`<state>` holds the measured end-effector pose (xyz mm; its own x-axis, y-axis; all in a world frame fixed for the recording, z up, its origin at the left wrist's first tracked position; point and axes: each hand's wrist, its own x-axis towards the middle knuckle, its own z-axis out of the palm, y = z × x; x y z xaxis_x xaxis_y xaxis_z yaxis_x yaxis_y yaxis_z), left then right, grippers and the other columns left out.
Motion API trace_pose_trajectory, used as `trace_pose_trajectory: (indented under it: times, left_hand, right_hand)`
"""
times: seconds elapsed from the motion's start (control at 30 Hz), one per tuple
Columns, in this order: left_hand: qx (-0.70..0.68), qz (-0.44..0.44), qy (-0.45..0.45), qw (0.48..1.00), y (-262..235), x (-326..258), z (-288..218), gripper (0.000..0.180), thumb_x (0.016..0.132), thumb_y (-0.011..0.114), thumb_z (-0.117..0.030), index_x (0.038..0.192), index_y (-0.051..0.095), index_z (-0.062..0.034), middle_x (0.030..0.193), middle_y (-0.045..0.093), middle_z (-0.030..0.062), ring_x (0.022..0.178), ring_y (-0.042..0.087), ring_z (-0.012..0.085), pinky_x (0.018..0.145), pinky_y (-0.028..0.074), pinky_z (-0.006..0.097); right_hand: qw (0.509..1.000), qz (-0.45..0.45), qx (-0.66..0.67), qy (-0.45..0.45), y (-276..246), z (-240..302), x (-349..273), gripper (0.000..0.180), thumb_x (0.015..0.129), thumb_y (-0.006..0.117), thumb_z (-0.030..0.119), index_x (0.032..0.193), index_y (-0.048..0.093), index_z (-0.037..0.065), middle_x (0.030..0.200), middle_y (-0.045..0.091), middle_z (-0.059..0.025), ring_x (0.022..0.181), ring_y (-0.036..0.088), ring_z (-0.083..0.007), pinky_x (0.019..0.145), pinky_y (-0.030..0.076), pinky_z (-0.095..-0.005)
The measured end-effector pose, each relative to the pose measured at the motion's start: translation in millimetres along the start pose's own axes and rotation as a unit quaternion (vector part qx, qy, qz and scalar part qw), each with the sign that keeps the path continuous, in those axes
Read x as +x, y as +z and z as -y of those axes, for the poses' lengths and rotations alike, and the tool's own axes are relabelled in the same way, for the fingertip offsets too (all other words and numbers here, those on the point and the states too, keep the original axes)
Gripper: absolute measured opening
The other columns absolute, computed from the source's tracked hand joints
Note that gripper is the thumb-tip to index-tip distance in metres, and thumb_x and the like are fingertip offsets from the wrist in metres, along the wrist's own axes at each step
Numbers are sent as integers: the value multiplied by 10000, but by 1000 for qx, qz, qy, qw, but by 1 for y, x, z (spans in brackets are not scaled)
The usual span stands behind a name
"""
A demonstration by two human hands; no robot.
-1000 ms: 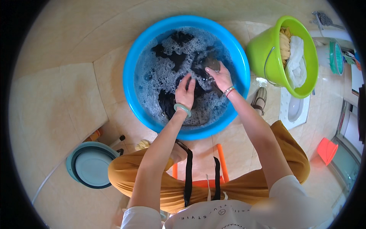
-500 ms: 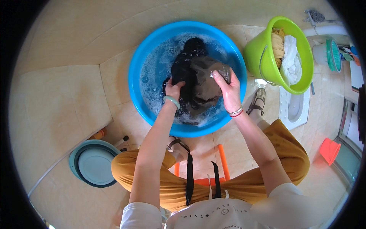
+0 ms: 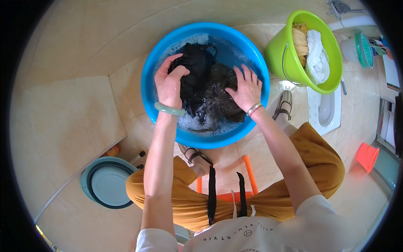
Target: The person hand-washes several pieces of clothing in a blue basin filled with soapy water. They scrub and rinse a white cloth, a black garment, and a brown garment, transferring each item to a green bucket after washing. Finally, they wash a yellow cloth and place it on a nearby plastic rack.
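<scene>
Holding on one-handed, gripping wet black cloth [image 3: 196, 62] in the curled left hand [image 3: 169, 84] after freeing wet brown cloth [image 3: 228, 106] from the splayed, empty right hand [image 3: 247, 92].

The left hand [image 3: 169, 86] has its grip on black cloth [image 3: 196, 63] in a blue tub [image 3: 147, 84]. The right hand [image 3: 247, 93] spreads over brown cloth [image 3: 228, 107]. A green bucket [image 3: 276, 52] sits just beside the tub
</scene>
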<state>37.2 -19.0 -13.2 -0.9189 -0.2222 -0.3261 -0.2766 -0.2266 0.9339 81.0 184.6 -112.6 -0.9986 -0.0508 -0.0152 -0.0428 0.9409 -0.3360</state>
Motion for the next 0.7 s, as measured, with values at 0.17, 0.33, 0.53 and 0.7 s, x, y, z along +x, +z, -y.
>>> trace_pose_trajectory:
  times: [0.17, 0.33, 0.53, 0.7]
  left_hand:
    - [12, 75, 18, 997, 8, -9, -38, 283, 705, 567, 35, 975, 642, -1, 873, 589, 22, 816, 526, 117, 763, 421, 225]
    - [-51, 48, 7, 998, -11, -3, -38, 264, 680, 555, 41, 918, 643, -30, 846, 562, 9, 786, 500, 118, 750, 392, 218]
    - [45, -44, -7, 998, -70, 11, 21, 227, 655, 530, 46, 825, 649, -44, 840, 565, -4, 754, 487, 109, 700, 374, 211]
    - [107, -114, 51, 986, -100, 29, 106, 198, 702, 545, 49, 855, 650, -20, 1097, 577, 95, 998, 544, 202, 838, 429, 292]
  right_hand:
    - [958, -3, 285, -38, 42, 12, 54, 845, 635, 847, 243, 1354, 429, 95, 1439, 364, -168, 1274, 395, -375, 1035, 372, -442]
    - [879, 132, 451, 77, 52, 11, 67, 621, 647, 844, 181, 1165, 526, 50, 1187, 568, -158, 1019, 591, -306, 910, 466, -346]
    - [657, 102, 729, 165, 19, -6, 33, 429, 746, 711, -45, 1120, 515, 28, 993, 583, -27, 915, 582, -108, 802, 475, -241]
    - [812, 40, 563, 151, 21, -14, 58, 410, 774, 707, 108, 1159, 578, 53, 902, 668, -96, 846, 640, -150, 770, 495, -263]
